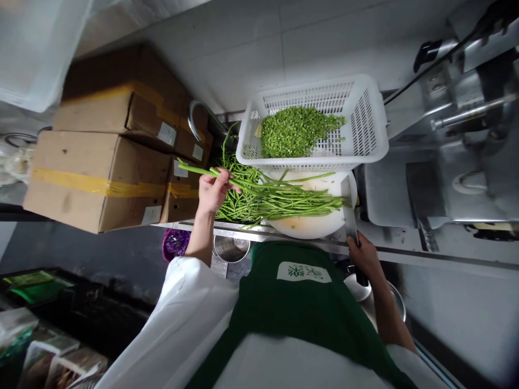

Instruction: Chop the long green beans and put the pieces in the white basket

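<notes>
Left hand (pixel 214 192): fingers gripped several green stalks (pixel 252 187), centre. Right hand (pixel 364 256): clenched one knife (pixel 349 210), four o'clock. One basket (pixel 308 161) stood at one o'clock; cardboard boxes (pixel 79 156), seemingly four, crowded ten.

A round white cutting board (pixel 320 229) sits on a metal counter (pixel 438 258), long thin green stalks (pixel 304 205) lying across it. At the board's 12 o'clock stands a rectangular white plastic basket (pixel 312 161), chopped green pieces (pixel 294 129) inside. At 9 o'clock, the person's left hand (pixel 214 189) holds a few stalks near the heap; farther out, brown cardboard boxes (pixel 113 162) are stacked. A curved metal pipe (pixel 193 121) occupies 10 o'clock, between boxes and basket. A broad metal knife (pixel 349 213) is at the board's 3 o'clock edge, its handle in the right hand (pixel 364 254) at 4 o'clock.
</notes>
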Demonstrator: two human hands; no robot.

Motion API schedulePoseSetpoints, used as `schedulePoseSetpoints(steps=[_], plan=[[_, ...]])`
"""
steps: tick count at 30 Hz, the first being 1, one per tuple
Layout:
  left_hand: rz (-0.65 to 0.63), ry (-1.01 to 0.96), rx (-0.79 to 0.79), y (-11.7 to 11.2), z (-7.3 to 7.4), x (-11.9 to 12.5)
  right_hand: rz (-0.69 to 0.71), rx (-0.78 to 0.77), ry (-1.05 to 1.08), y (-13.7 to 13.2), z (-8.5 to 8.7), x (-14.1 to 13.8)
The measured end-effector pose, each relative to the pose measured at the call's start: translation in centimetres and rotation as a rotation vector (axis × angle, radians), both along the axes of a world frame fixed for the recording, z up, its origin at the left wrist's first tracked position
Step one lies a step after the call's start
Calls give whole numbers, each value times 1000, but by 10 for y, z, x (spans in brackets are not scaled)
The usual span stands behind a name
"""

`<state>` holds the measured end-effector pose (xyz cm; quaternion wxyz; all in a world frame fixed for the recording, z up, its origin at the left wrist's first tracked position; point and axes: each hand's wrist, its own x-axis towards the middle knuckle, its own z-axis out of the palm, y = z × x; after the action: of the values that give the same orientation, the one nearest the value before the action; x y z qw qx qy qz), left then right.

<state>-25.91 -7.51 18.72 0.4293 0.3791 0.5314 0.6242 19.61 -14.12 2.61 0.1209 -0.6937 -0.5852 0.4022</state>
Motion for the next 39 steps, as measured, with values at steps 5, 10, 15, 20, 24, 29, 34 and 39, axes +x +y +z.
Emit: schedulePoseSetpoints(steps=[5,10,15,20,24,29,34,39], plan=[[-24,-471,-230,6,-54,40,-18,-9,1,0,1,-4],[300,-720,-505,10,-122,30,-43,-25,-15,0,0,-6],[643,-287,-405,-6,-147,-15,-45,-18,-21,0,-4,-6],[621,82,-256,-21,-147,-22,-50,-7,10,-1,-2,-7],[475,-294,-393,-13,-136,-16,-56,-12,32,0,1,-7],[405,-336,-345,5,-121,-20,-63,-24,18,2,-1,-7],[537,-53,-325,21,-126,-21,-71,-24,13,1,-8,-7],[577,-76,-458,30,-134,-27,-87,-38,2,1,-10,-9]])
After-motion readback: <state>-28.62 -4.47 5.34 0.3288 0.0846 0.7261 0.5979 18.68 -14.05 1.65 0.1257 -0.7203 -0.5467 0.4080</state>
